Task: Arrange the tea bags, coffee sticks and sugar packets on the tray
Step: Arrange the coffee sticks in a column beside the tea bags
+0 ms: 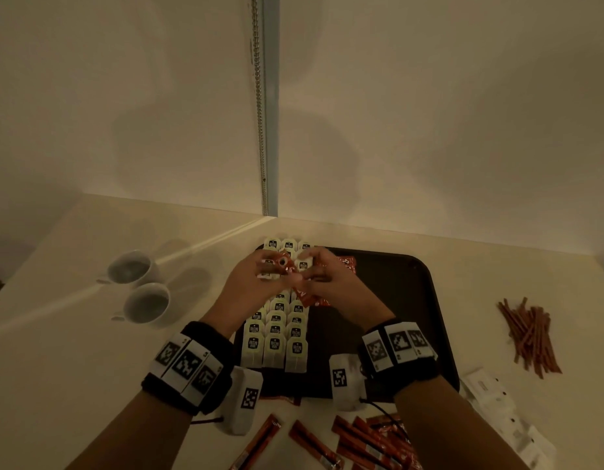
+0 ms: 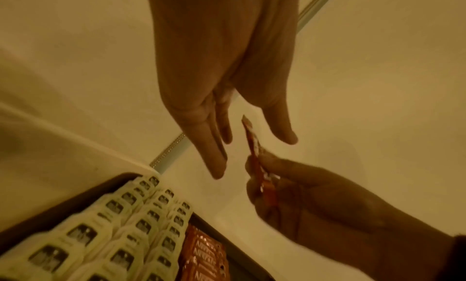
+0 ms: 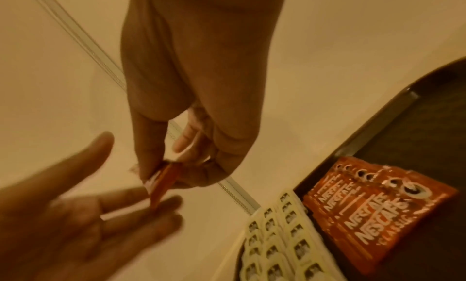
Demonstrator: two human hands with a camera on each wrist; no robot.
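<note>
Above the black tray [image 1: 426, 300] | right hand [image 1: 331, 283] pinches a red Nescafé coffee sachet [image 3: 161, 185] | left hand [image 1: 249, 283] beside it, fingers straight, holding nothing | tea bags [image 1: 277, 334] in rows below

The tray [image 1: 422, 300] sits mid-table, tea bags [image 1: 277, 334] in rows on its left part, coffee sachets [image 1: 344, 262] just right of them. Two cups [image 1: 137, 283] stand left; sticks [image 1: 531, 334] lie right; more sachets [image 1: 361, 442] lie before it.

Left hand [image 2: 221, 70] hangs with straight fingers; at four o'clock the right hand [image 2: 302, 195] pinches a coffee stick [image 2: 254, 151] (red), tea bags [image 2: 121, 231] at seven.
</note>
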